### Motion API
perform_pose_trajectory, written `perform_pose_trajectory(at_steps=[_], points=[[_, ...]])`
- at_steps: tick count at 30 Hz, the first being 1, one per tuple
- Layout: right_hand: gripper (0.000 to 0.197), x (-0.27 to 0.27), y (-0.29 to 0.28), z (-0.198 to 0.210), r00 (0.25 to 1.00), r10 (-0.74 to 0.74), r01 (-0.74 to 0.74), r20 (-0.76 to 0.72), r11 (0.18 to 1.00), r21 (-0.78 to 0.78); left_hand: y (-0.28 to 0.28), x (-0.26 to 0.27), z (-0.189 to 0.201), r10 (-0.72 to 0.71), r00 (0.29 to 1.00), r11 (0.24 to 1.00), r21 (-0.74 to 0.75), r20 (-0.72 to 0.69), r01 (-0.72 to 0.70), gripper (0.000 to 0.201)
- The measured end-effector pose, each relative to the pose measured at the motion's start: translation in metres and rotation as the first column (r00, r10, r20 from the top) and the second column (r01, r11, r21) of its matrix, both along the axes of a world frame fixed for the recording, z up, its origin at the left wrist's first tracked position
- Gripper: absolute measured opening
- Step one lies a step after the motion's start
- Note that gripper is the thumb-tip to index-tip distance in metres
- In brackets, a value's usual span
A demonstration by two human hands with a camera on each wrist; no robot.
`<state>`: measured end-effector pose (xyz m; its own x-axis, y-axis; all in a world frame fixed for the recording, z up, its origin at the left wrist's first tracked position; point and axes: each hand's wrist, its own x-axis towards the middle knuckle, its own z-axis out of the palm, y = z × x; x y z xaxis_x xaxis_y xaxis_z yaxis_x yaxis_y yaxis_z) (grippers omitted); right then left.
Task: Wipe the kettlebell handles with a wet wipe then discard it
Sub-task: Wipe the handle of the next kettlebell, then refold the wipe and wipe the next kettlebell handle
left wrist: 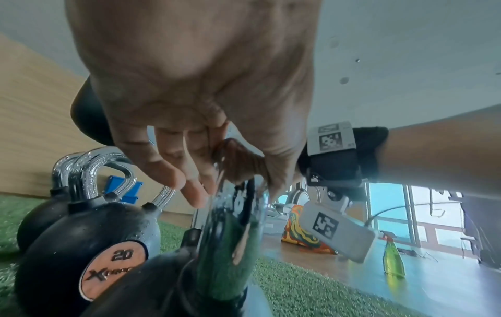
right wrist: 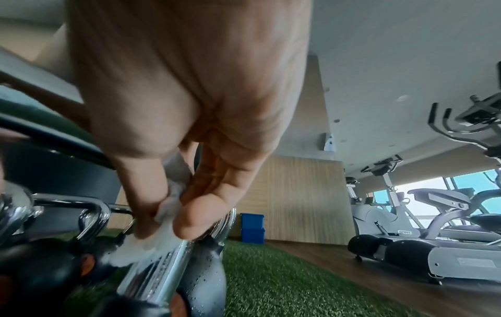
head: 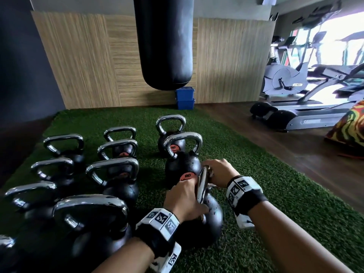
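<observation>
Several black kettlebells with chrome handles stand on the green turf (head: 246, 170). Both hands are on the nearest right kettlebell (head: 212, 219). My left hand (head: 194, 194) grips one side of its wet chrome handle (head: 202, 184), fingers on one face and thumb on the other; in the left wrist view the left hand (left wrist: 233, 190) closes over the handle (left wrist: 233, 218). My right hand (head: 211, 173) holds the far end of the handle. In the right wrist view the right hand (right wrist: 165, 223) pinches a crumpled white wet wipe (right wrist: 143, 246) against the handle (right wrist: 157, 276).
A kettlebell marked 20 (head: 183, 166) stands just behind the held one, with more rows to the left. A punching bag (head: 163, 42) hangs ahead over stacked blue bins (head: 185, 98). Treadmills (head: 295, 113), a colourful cushion (head: 348, 125) and a green spray bottle (left wrist: 393, 261) are on the right.
</observation>
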<state>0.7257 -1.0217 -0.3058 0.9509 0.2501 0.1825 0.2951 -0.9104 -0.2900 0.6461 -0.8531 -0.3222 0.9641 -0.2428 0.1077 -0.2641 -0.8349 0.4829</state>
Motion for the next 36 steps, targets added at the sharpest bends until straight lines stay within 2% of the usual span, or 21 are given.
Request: perform_pose_trajectory(at_steps=[3, 6, 12, 17, 19, 21, 23, 25, 27, 29, 31, 33, 36], points=[[0.025, -0.004, -0.004, 0.012, 0.999, 0.027, -0.029, -0.027, 0.996, -0.083, 0.005, 0.002, 0.003, 0.016, 0.999, 1.000, 0.015, -0.029, -0.016, 0.070], [0.020, -0.013, -0.017, 0.021, 0.999, 0.004, -0.011, -0.052, 0.989, -0.146, 0.016, 0.011, 0.011, -0.028, 1.000, 0.991, 0.132, 0.009, 0.027, 0.089], [0.011, -0.042, -0.040, 0.004, 0.989, -0.137, 0.131, -0.058, 0.986, -0.103, 0.025, 0.032, 0.023, -0.128, 0.992, 0.932, 0.344, 0.021, 0.113, 0.083], [0.012, -0.046, -0.035, 0.005, 0.977, -0.194, 0.185, -0.087, 0.977, -0.107, 0.028, 0.038, 0.019, -0.162, 0.987, 0.913, 0.383, 0.018, 0.143, 0.081], [0.018, -0.045, -0.033, 0.016, 0.974, -0.182, 0.155, -0.132, 0.969, -0.191, 0.033, 0.041, 0.018, -0.189, 0.981, 0.909, 0.374, -0.029, 0.186, 0.086], [0.025, -0.043, -0.035, 0.030, 0.972, -0.138, 0.082, -0.190, 0.958, -0.277, 0.039, 0.047, 0.024, -0.224, 0.956, 0.926, 0.263, -0.190, 0.270, 0.085], [0.027, -0.039, -0.038, 0.048, 0.976, -0.113, 0.060, -0.184, 0.960, -0.273, 0.044, 0.055, 0.035, -0.233, 0.914, 0.957, 0.091, -0.331, 0.277, 0.061], [0.017, -0.032, -0.043, 0.065, 0.986, -0.104, 0.087, -0.132, 0.988, -0.129, 0.046, 0.065, 0.049, -0.184, 0.909, 0.979, 0.010, -0.374, 0.202, 0.047], [0.011, -0.020, -0.041, 0.078, 0.995, -0.074, 0.079, -0.066, 0.995, 0.068, 0.049, 0.077, 0.058, -0.078, 0.934, 0.990, 0.081, -0.347, 0.113, 0.037], [0.008, 0.004, -0.036, 0.085, 1.000, -0.020, 0.022, -0.017, 0.984, 0.179, 0.050, 0.097, 0.062, 0.036, 0.951, 0.978, 0.206, -0.306, 0.029, 0.023], [0.011, 0.031, -0.029, 0.088, 0.999, 0.033, -0.036, 0.017, 0.970, 0.240, 0.047, 0.120, 0.060, 0.149, 0.949, 0.938, 0.344, -0.278, -0.046, 0.033], [0.018, 0.057, -0.025, 0.084, 0.995, 0.081, -0.094, 0.056, 0.951, 0.293, 0.045, 0.141, 0.050, 0.264, 0.925, 0.912, 0.384, -0.275, -0.146, 0.039], [0.016, 0.090, -0.026, 0.075, 0.988, 0.133, -0.152, 0.079, 0.928, 0.340, 0.042, 0.169, 0.035, 0.374, 0.884, 0.885, 0.393, -0.282, -0.249, 0.038]])
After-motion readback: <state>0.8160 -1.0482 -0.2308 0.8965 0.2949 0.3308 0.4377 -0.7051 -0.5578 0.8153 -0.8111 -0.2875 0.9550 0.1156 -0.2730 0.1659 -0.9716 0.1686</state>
